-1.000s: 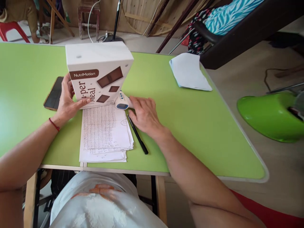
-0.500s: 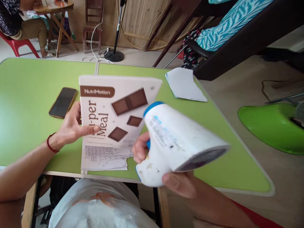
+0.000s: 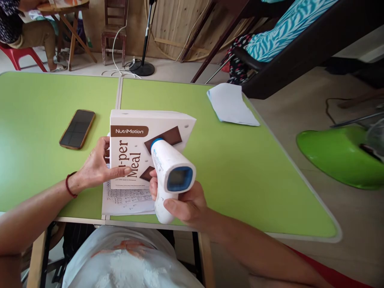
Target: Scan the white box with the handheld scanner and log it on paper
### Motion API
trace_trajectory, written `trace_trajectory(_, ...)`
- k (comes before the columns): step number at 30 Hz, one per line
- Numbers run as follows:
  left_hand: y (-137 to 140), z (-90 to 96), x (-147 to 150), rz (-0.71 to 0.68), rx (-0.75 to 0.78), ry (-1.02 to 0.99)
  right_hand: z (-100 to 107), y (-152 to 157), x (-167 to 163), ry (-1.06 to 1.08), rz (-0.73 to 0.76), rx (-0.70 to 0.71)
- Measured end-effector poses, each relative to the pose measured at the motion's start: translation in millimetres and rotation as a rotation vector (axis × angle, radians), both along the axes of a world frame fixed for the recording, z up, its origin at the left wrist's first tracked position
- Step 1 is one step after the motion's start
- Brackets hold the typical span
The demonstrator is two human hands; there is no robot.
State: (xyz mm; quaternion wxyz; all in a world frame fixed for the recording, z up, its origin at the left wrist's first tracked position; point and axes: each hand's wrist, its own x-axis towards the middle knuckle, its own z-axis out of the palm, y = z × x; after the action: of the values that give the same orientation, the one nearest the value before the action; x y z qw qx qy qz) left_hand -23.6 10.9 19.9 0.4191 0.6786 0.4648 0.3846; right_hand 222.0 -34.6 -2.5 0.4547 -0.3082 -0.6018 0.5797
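**Scanner aimed at a meal box over the green table**

Hands first: the right hand (image 3: pixel 186 206) is clenched round the grip of a white handheld scanner (image 3: pixel 169 174) with a blue-rimmed screen, thumb across the front of the handle. The scanner's blue-tipped nose points away from the person, at the printed front of a white NutriMotion meal box (image 3: pixel 132 150). The nose lies close in front of the brown chocolate squares printed on the box; whether it touches the card cannot be told.

The left hand (image 3: pixel 96 168) grasps the box by its left edge, thumb laid over the front panel beside the brown lettering, fingers behind it. A red string bracelet (image 3: pixel 70 185) circles that wrist. The box stands upright, tipped slightly back, on the near part of the table (image 3: pixel 255 168), its lower edge over a stack of handwritten papers (image 3: pixel 127 202) that reaches the near table edge.

To the left of the box, well apart from it, a dark smartphone (image 3: pixel 77 129) lies flat, screen up. A folded white sheet (image 3: pixel 229 105) lies at the far right edge of the table. Beyond that edge a green plastic chair (image 3: pixel 339 156) stands on the floor. At the far left a seated person (image 3: pixel 21 28) is on a red chair by a wooden table, and a black stand base (image 3: pixel 142 69) with cables rests on the floor.
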Motion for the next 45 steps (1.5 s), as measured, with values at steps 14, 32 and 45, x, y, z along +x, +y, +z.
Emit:
trace_trajectory(14, 0.5, 3.8, 1.5, -0.003, -0.078, -0.055, 3.6, 0.4, 1.3, 0.047, 0.06, 0.061)
trace_trajectory(32, 14.2, -3.6, -12.1, 0.141, 0.281, -0.051, 1.6, 17.5, 11.7, -0.125, -0.284, 0.498)
trace_trajectory(45, 63.8, -35.1, -37.8, 0.123, 0.472, -0.097, -52.8, 113.2, 53.9, -0.841, -0.475, 0.724)
